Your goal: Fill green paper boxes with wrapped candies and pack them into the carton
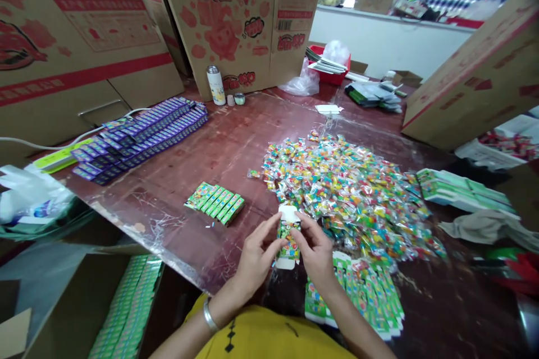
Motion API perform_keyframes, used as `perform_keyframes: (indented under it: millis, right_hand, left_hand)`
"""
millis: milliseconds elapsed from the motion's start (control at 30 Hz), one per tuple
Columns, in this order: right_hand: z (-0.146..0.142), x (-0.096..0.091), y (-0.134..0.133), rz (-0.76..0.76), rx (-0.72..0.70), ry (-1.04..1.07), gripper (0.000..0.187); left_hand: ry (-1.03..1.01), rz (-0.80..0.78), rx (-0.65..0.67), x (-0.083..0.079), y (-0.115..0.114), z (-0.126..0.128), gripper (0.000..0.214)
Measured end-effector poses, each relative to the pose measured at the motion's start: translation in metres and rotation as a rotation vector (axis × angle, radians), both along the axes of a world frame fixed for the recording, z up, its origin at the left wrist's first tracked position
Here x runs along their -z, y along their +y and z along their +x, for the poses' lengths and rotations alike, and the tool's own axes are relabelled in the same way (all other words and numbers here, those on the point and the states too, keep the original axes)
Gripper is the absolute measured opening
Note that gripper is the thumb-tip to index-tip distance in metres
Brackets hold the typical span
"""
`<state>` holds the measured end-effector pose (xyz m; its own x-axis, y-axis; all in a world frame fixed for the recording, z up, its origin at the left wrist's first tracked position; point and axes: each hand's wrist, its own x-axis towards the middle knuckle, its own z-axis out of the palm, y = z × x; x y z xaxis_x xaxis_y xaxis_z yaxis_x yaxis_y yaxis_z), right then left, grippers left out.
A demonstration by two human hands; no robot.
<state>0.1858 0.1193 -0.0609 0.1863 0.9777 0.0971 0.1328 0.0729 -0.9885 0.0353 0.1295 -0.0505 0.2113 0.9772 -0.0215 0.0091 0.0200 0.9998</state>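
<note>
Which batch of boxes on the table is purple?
The long rows of boxes at the far left of the table, near the white cable. The short row mid-table and the flat cartons by the right hand are green.

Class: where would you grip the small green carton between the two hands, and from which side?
Probably its two long side walls, from left and right: the small carton lies lengthwise, white flaps at both ends; left hand and right hand pinch those sides.
</note>
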Motion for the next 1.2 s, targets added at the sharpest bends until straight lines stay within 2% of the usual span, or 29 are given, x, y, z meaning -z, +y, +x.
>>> perform_keyframes:
  millis: [167, 267, 400, 500, 633, 767, 933, 1100, 1200]
  right_hand:
    - [0.002, -0.005, 0.001, 0.042, -0.005, -0.14, 0.014]
    - [0.005, -0.01, 0.003, 0.088, -0.02, -0.182, 0.015]
    - [0.006, -0.012, 0.007, 0.119, -0.041, -0.182, 0.018]
    - [0.002, -0.013, 0.01, 0.086, -0.038, -0.068, 0.009]
    - [-0.001, -0.018, 0.015, 0.062, -0.056, 0.059, 0.018]
    - [0.005, -0.026, 0.022, -0.039, -0.182, 0.007, 0.02]
    - [0.017, -0.027, 0.032, -0.196, -0.234, 0.06, 0.026]
    - [0.022, -0.024, 0.037, -0.247, -0.262, 0.088, 0.027]
    - [0.02, -0.028, 0.035, -0.194, -0.27, 0.004, 0.025]
  left_hand:
    - [-0.058, -0.005, 0.175, -0.006, 0.006, -0.007, 0.033]
    - [-0.084, -0.025, 0.235, -0.008, 0.008, -0.008, 0.025]
    - [-0.132, -0.045, 0.203, -0.008, 0.006, -0.005, 0.024]
    - [-0.181, -0.056, 0.121, -0.007, 0.006, -0.002, 0.022]
    - [-0.169, -0.072, 0.034, -0.008, 0.006, -0.001, 0.026]
    - [-0.082, -0.041, 0.03, -0.009, 0.006, -0.004, 0.024]
    - [-0.002, 0.004, 0.054, -0.01, 0.004, -0.007, 0.025]
    - [-0.005, 0.006, 0.098, -0.014, 0.004, -0.008, 0.035]
    - [-0.019, -0.009, 0.12, -0.015, 0.004, -0.008, 0.04]
